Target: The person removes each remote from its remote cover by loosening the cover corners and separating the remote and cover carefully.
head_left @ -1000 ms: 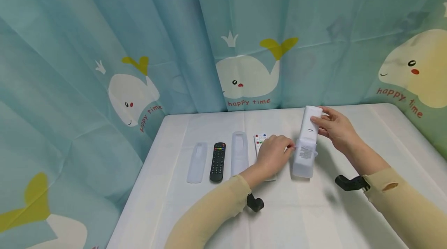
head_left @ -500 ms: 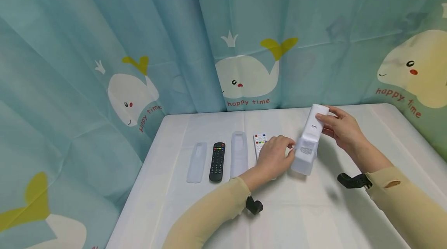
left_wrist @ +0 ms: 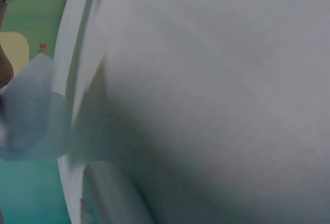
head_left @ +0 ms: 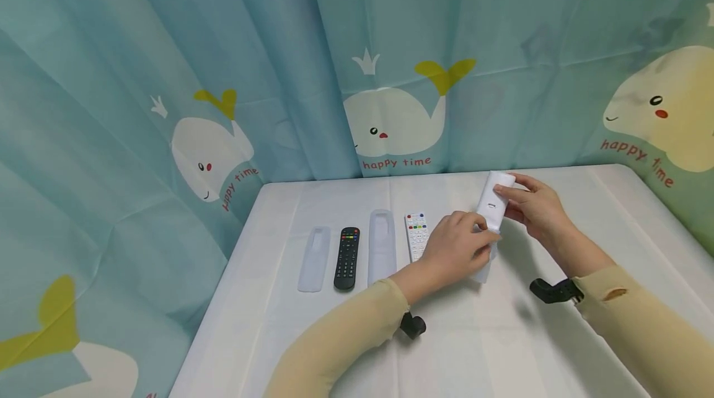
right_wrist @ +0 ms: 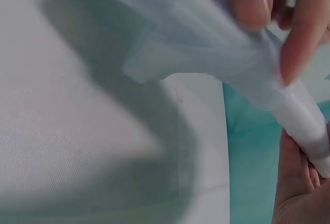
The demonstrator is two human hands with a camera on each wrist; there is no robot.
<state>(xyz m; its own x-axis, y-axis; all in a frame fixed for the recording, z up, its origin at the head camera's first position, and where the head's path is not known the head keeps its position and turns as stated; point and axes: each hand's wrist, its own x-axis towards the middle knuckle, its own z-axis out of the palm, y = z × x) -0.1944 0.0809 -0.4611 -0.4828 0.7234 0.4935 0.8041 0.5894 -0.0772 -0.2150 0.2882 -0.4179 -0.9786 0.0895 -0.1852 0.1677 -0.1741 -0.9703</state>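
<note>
My right hand [head_left: 535, 209] holds the upper end of a white remote control [head_left: 491, 204], back side up and tilted above the table. A translucent protective cover [head_left: 483, 273] wraps the remote's lower end. My left hand [head_left: 458, 246] pinches the cover's edge on the remote, hiding much of it. In the right wrist view, fingers grip the cover [right_wrist: 206, 54] at the top, while a hand [right_wrist: 301, 203] holds the remote [right_wrist: 304, 123] at lower right. The cover [left_wrist: 33, 116] shows blurred at the left wrist view's edge.
On the white table [head_left: 446, 348], left of the hands, lie a white remote with coloured buttons [head_left: 416, 234], a long translucent cover [head_left: 382, 246], a black remote [head_left: 348, 258] and a smaller translucent cover [head_left: 315, 260]. A blue whale-print curtain [head_left: 290, 75] hangs behind.
My left hand has moved right and up along the cover, from its left side to its upper edge. The held remote swung right, then back left.
</note>
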